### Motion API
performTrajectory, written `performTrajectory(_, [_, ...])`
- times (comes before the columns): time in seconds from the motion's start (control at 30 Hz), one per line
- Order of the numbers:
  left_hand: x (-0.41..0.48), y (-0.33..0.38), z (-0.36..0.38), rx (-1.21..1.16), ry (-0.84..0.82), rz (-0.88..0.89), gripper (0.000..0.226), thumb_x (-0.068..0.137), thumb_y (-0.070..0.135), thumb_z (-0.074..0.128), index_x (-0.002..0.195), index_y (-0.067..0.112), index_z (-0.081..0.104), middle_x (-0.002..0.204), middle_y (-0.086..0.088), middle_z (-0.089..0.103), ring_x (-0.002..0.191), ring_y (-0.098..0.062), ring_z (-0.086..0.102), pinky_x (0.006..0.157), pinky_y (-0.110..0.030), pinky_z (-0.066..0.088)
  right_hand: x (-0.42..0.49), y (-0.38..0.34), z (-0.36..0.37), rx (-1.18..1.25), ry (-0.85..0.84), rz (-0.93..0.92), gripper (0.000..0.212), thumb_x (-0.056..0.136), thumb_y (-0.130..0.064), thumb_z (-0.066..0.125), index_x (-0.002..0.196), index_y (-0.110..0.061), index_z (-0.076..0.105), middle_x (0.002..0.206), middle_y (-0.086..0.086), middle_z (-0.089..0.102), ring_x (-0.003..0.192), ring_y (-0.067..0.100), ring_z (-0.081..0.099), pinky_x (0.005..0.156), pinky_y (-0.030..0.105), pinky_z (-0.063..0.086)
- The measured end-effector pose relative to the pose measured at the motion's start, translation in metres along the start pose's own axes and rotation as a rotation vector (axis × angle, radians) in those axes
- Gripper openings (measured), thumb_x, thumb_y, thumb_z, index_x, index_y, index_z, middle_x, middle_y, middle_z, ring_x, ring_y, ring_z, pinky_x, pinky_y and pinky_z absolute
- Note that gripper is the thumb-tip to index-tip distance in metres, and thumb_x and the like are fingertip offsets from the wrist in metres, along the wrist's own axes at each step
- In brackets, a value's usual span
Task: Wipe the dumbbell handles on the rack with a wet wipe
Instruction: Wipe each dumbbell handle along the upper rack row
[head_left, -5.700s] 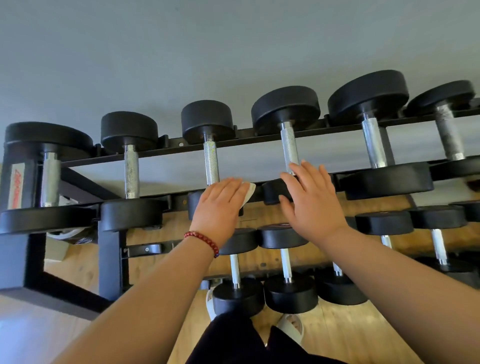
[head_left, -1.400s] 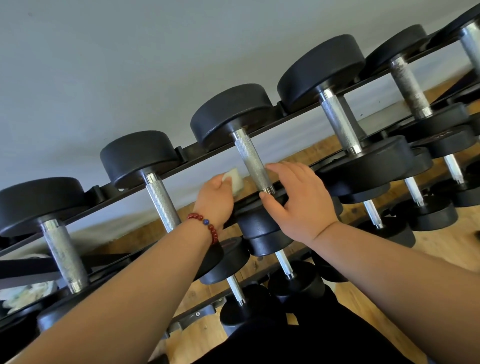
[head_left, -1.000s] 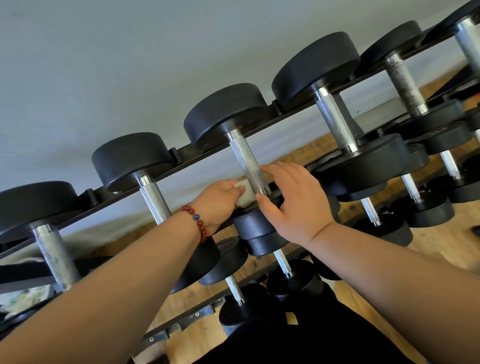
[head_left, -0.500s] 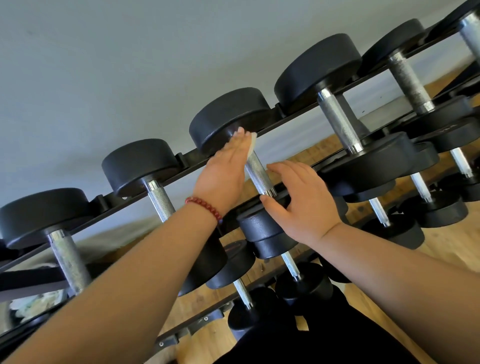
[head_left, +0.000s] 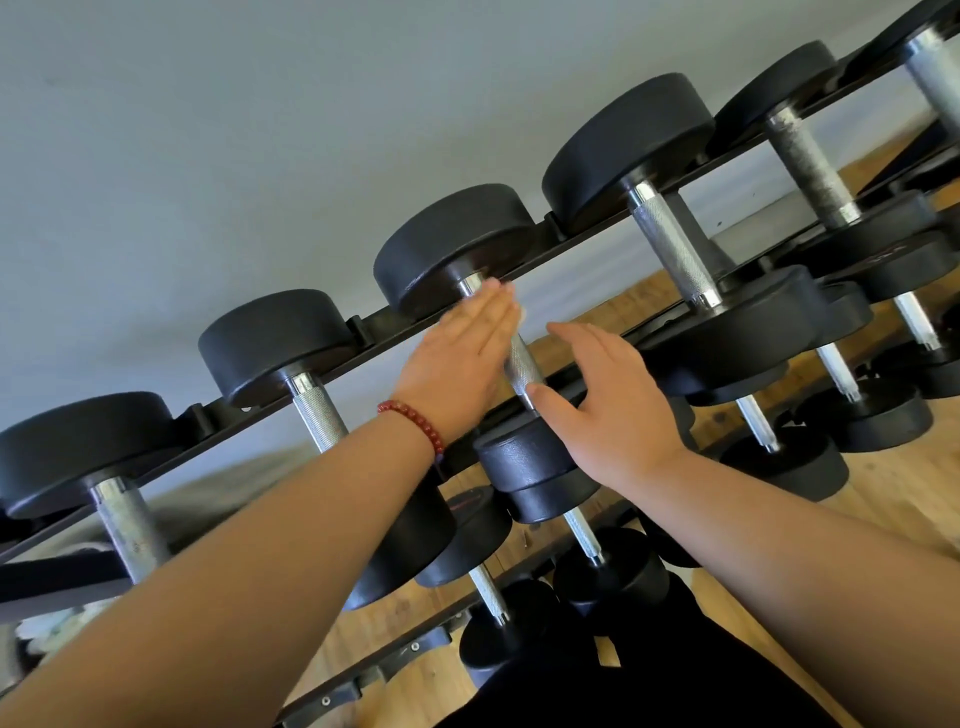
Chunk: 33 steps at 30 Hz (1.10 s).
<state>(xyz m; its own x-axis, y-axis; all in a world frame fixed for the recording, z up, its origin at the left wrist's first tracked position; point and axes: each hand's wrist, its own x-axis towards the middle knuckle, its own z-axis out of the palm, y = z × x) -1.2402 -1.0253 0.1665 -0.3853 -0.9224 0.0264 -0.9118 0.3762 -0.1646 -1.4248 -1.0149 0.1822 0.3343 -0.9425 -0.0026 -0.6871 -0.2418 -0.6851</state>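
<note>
The left hand lies flat, fingers straight and together, pressing a wet wipe against the far part of a knurled steel handle; only a white sliver of the wipe shows past the fingers. The right hand is spread and relaxed, holding nothing, its thumb beside the handle's near end and its palm over the near head of that dumbbell. A red bead bracelet circles the left wrist. Nearest, at the bottom, is dark clothing, then smaller dumbbells on the lower tiers above a wooden floor. Farther, the rack carries the top row of dumbbells, running left to right. Behind it is a grey wall.
</note>
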Motion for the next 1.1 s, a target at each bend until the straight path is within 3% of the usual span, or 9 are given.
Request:
performTrajectory(0.1, [-0.002, -0.007, 0.003, 0.021, 0.072, 0.187, 0.053, 0.085, 0.012, 0.045, 0.137, -0.001, 0.050, 0.143, -0.018, 0.050, 0.133, -0.032, 0.047, 0.110, -0.040, 0.029, 0.000, 0.000, 0.000, 0.021, -0.012, 0.004, 0.058, 0.090, -0.040, 0.059, 0.143, -0.025, 0.042, 0.146, -0.007, 0.042, 0.137, 0.013, 0.031, 0.112, 0.030, 0.025])
performTrajectory(0.27, [0.004, -0.015, -0.005, 0.043, 0.015, -0.014, 0.063, 0.094, 0.009, 0.044, 0.152, 0.005, 0.021, 0.160, -0.012, 0.019, 0.148, -0.025, 0.018, 0.113, -0.030, 0.010, 0.000, 0.000, 0.000, 0.000, -0.010, 0.014, 0.057, 0.091, -0.040, 0.058, 0.143, -0.026, 0.043, 0.146, -0.008, 0.043, 0.137, 0.012, 0.031, 0.111, 0.029, 0.025])
performTrajectory(0.4, [0.002, -0.020, -0.002, 0.102, 0.030, 0.109, 0.058, 0.084, 0.009, 0.049, 0.142, 0.000, 0.043, 0.148, -0.017, 0.044, 0.137, -0.030, 0.042, 0.108, -0.035, 0.025, 0.000, 0.001, 0.002, -0.003, -0.011, 0.009, 0.056, 0.091, -0.039, 0.059, 0.143, -0.026, 0.043, 0.145, -0.007, 0.043, 0.137, 0.012, 0.032, 0.109, 0.027, 0.024])
performTrajectory(0.53, [0.005, -0.023, -0.011, 0.085, 0.008, 0.006, 0.064, 0.093, 0.006, 0.045, 0.152, 0.003, 0.019, 0.161, -0.013, 0.017, 0.149, -0.025, 0.016, 0.112, -0.031, 0.011, 0.000, 0.003, 0.002, -0.002, -0.002, 0.011, 0.056, 0.090, -0.039, 0.059, 0.143, -0.026, 0.044, 0.144, -0.008, 0.044, 0.137, 0.012, 0.033, 0.109, 0.027, 0.024])
performTrajectory(0.67, [-0.002, -0.009, 0.001, 0.039, 0.017, 0.129, 0.056, 0.084, 0.008, 0.040, 0.138, -0.003, 0.047, 0.144, -0.020, 0.047, 0.135, -0.033, 0.045, 0.108, -0.037, 0.028, 0.000, 0.003, 0.004, 0.009, 0.003, 0.007, 0.055, 0.090, -0.038, 0.060, 0.141, -0.025, 0.045, 0.143, -0.008, 0.046, 0.136, 0.013, 0.034, 0.111, 0.029, 0.026])
performTrajectory(0.83, [0.004, -0.021, -0.009, 0.021, -0.018, -0.047, 0.069, 0.092, 0.003, 0.048, 0.153, 0.006, 0.016, 0.162, -0.010, 0.011, 0.150, -0.022, 0.011, 0.114, -0.029, 0.018, 0.000, 0.004, 0.003, 0.020, 0.009, 0.003, 0.054, 0.090, -0.037, 0.060, 0.141, -0.025, 0.045, 0.143, -0.007, 0.046, 0.136, 0.013, 0.034, 0.111, 0.030, 0.027])
performTrajectory(0.97, [-0.003, 0.000, 0.005, -0.084, 0.004, 0.078, 0.062, 0.078, 0.002, 0.058, 0.139, -0.002, 0.046, 0.146, -0.019, 0.045, 0.136, -0.033, 0.042, 0.108, -0.042, 0.036, 0.000, 0.005, 0.005, 0.022, 0.017, -0.006, 0.054, 0.090, -0.037, 0.060, 0.141, -0.025, 0.045, 0.141, -0.007, 0.047, 0.135, 0.012, 0.035, 0.107, 0.024, 0.024])
performTrajectory(1.03, [-0.003, -0.011, 0.002, -0.067, 0.050, 0.146, 0.060, 0.080, 0.000, 0.048, 0.139, -0.001, 0.046, 0.147, -0.017, 0.045, 0.136, -0.031, 0.043, 0.109, -0.040, 0.033, 0.000, 0.006, 0.005, 0.020, 0.017, -0.009, 0.054, 0.091, -0.037, 0.059, 0.141, -0.025, 0.045, 0.142, -0.007, 0.047, 0.134, 0.012, 0.035, 0.106, 0.023, 0.023])
performTrajectory(1.1, [0.003, -0.022, -0.007, -0.084, 0.018, 0.061, 0.065, 0.086, -0.005, 0.045, 0.149, 0.004, 0.032, 0.157, -0.012, 0.028, 0.145, -0.025, 0.026, 0.112, -0.035, 0.026, 0.001, 0.007, 0.005, 0.010, 0.015, -0.002, 0.055, 0.091, -0.039, 0.058, 0.142, -0.026, 0.044, 0.143, -0.008, 0.045, 0.135, 0.011, 0.034, 0.106, 0.023, 0.023])
